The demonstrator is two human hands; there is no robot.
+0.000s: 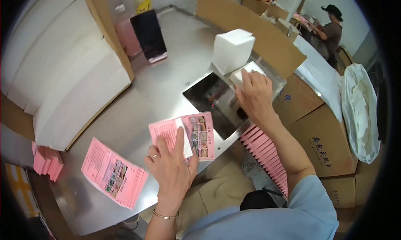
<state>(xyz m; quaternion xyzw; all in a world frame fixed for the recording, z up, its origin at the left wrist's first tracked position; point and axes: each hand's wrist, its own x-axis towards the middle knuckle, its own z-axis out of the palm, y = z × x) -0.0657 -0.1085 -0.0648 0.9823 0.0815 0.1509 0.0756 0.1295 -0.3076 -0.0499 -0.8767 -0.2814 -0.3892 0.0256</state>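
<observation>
- Pink leaflet [199, 136], printed: flat on the near middle of the steel table [179, 56], beneath the left hand; long axis roughly left to right, text panel left, photo panel right.
- White strip [186, 140], folded: across the leaflet, long axis near to far, far end tilted slightly left.
- Left hand [172, 162]: palm down, fingers loosely spread; index fingertip on the strip, thumb by its near end; no pinch visible.
- Right hand [257, 94]: fingers half bent over a low white block [237, 78]; whether it has hold of a sheet cannot be told.
- Dark rectangular panel [209, 98]: set in the tabletop, left of the right hand.
- Tall white stack [232, 52]: upright, beyond the block.
- Leaflet pile [112, 173], pink: fanned, near left.
- Phone [149, 35], dark screen: propped upright, far left.
- Open carton [109, 35]: left, filled with white packs [79, 81].
- Pink row [265, 156]: near right, below table level.
- White bag [361, 110]: right, white pieces inside, beside closed cardboard boxes [323, 140].
- Co-worker [333, 33]: far right, dark cap.
</observation>
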